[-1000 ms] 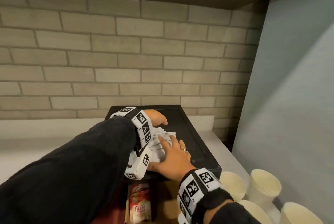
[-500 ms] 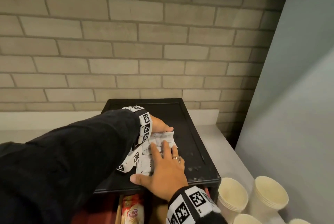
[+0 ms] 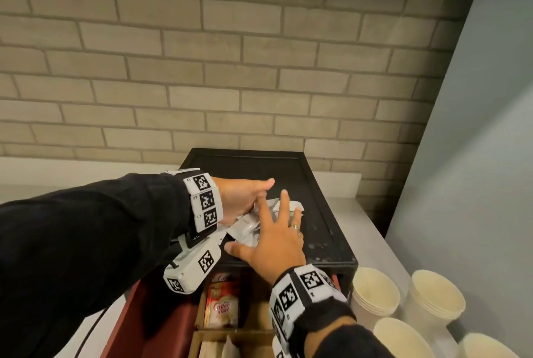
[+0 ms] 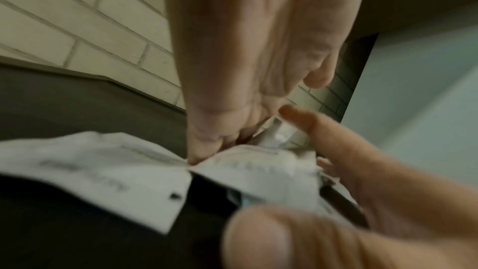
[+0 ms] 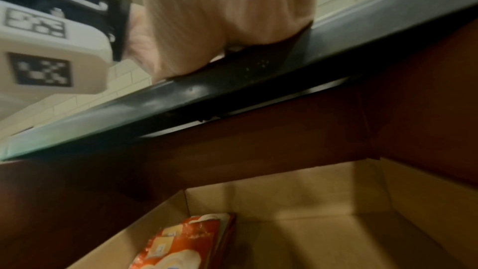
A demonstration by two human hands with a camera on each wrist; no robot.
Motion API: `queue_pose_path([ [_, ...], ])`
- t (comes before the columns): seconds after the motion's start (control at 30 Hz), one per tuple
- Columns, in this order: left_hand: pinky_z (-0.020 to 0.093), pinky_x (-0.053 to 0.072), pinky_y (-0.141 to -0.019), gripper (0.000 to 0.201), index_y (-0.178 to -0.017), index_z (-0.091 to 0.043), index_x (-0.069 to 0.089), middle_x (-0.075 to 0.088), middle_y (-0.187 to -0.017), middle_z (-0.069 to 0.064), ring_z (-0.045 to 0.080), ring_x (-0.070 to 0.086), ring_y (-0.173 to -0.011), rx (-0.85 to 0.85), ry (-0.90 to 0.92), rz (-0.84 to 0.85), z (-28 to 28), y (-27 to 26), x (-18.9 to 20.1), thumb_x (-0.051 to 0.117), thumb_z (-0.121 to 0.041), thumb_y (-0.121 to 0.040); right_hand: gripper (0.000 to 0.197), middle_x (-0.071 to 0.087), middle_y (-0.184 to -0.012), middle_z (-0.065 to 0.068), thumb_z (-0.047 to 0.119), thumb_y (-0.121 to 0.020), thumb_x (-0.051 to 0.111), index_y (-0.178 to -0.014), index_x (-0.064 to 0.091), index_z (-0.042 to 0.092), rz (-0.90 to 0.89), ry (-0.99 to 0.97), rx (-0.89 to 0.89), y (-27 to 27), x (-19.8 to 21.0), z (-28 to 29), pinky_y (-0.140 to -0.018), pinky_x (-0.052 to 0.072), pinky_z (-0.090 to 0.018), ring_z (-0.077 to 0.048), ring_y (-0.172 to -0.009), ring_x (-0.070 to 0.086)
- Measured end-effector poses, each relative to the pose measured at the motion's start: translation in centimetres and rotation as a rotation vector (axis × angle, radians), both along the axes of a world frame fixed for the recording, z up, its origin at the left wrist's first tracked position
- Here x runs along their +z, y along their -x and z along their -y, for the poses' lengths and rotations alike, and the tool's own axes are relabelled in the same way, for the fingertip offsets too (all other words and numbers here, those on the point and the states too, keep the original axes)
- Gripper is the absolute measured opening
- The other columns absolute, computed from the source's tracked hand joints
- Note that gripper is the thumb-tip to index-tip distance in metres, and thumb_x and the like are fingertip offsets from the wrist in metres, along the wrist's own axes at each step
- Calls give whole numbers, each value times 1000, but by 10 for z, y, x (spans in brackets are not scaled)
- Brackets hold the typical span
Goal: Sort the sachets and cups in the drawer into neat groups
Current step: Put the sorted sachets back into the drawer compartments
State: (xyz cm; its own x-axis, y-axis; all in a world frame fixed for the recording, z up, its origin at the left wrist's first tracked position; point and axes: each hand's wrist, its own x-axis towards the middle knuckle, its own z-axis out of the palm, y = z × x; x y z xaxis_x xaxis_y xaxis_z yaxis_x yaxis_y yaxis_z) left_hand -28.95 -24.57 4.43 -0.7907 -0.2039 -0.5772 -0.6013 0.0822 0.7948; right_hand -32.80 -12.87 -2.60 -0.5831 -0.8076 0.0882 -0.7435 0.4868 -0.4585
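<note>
A loose pile of white sachets (image 3: 245, 225) lies on the black tray top (image 3: 320, 213) of the drawer unit. My left hand (image 3: 245, 199) stands on its edge against the pile's left side, thumb stretched out above it; in the left wrist view its fingers (image 4: 207, 126) touch the sachets (image 4: 103, 169). My right hand (image 3: 277, 239) lies flat on the pile with fingers spread, and its fingers (image 4: 344, 150) show in the left wrist view. Below the tray, the red drawer (image 3: 161, 314) stands pulled out with Coffee-mate sachets (image 3: 222, 308) in a cardboard compartment (image 5: 310, 201).
Stacks of cream paper cups (image 3: 375, 291) stand on the white counter right of the drawer unit. A brick wall runs behind the tray and a pale blue wall closes in on the right. More sachets (image 5: 181, 242) show in the right wrist view.
My right hand has slid forward over the sachet pile and spread its fingers wider. The left hand stays against the pile, its thumb now lifted. The head view has tilted slightly.
</note>
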Motion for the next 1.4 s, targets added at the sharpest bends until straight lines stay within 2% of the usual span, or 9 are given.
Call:
queue_pose_path([
  [0.17,43,33,-111,82,-145,-9,30,37,-147,14,26,45,-130,88,-137,-136,-2,-11,-20,36,-66,-87,101,-2,-157,4,65,-75,60,-147,-5,39,3,24,53,4,-2,1,-113,15,-55,-37,-144,-3],
  [0.3,39,34,-108,74,-148,-7,19,30,-151,17,28,36,-136,370,-126,-235,-16,-22,-16,39,-52,-94,77,35,-137,2,67,-75,56,-141,30,37,-81,32,73,4,-2,0,-105,31,-49,-29,-129,35],
  [0.47,33,23,-111,54,-143,-8,35,34,-150,10,24,32,-138,419,487,-297,-20,-43,-20,49,-30,-96,60,36,-132,1,67,-76,56,-127,49,35,-99,-7,78,1,-1,-2,-103,34,-49,-29,-124,38],
  [0.57,31,25,-112,66,-140,-20,43,44,-143,3,21,41,-132,148,701,-175,-25,-58,-37,55,-52,-83,48,35,-133,-1,54,-83,56,-127,49,35,-95,0,86,1,1,-5,-103,33,-48,-31,-124,37],
  [0.67,42,37,-106,80,-129,-32,50,58,-126,-5,16,53,-117,-18,751,-162,-31,-68,-51,48,-72,-60,43,33,-136,-2,36,-87,54,-129,46,37,-126,-9,116,3,-1,-6,-102,32,-47,-32,-124,35],
  [0.8,20,41,-92,53,-130,-28,47,56,-113,-14,5,53,-106,-67,681,-168,-32,-76,-44,67,-38,-82,43,33,-138,1,37,-87,53,-129,45,40,-115,-25,106,4,-2,-2,-104,33,-47,-31,-126,34],
  [0.87,27,44,-96,55,-127,-26,49,59,-115,-9,9,56,-107,-72,713,-169,-27,-78,-49,73,-24,-78,45,35,-138,3,51,-85,52,-129,46,41,-128,-33,95,3,-3,-1,-104,32,-48,-29,-127,33],
  [1.23,29,35,-108,90,-143,-17,37,52,-136,-1,15,47,-126,141,828,-297,-27,-86,-61,83,-17,-66,68,43,-139,-2,60,-75,63,-135,44,34,-104,-228,224,9,15,-2,-108,32,-44,-25,-129,38],
  [1.4,24,41,-95,61,-126,-22,58,63,-120,-6,13,58,-111,130,854,-392,-31,-91,-62,80,-16,-70,41,62,-112,-3,31,-75,72,-115,62,29,-93,-255,302,0,25,-4,-94,46,-41,-23,-104,57],
])
